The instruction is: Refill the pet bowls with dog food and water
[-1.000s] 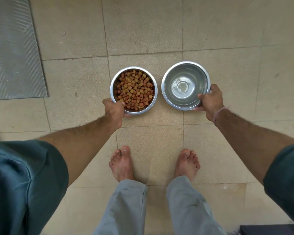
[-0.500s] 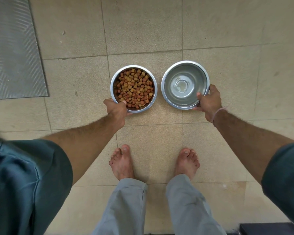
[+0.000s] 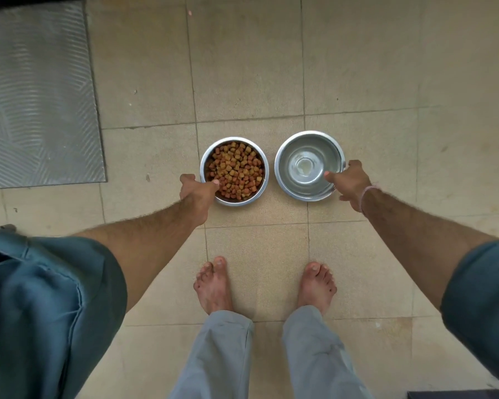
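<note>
Looking down from the head camera, two steel bowls sit side by side, just apart, on the tiled floor (image 3: 357,67). Taking the food bowl (image 3: 234,171) as landmark: it is full of brown kibble (image 3: 236,169), and the left hand (image 3: 198,191) pinches its near-left rim, thumb inside over the kibble, fingers outside. Just right of it stands the water bowl (image 3: 309,165), holding clear water, with the right hand (image 3: 350,181) pinching its near-right rim, thumb inside the bowl. A grey mat (image 3: 38,96) lies well to the left and farther away. Two bare feet (image 3: 213,286) stand nearer the camera than the bowls.
</note>
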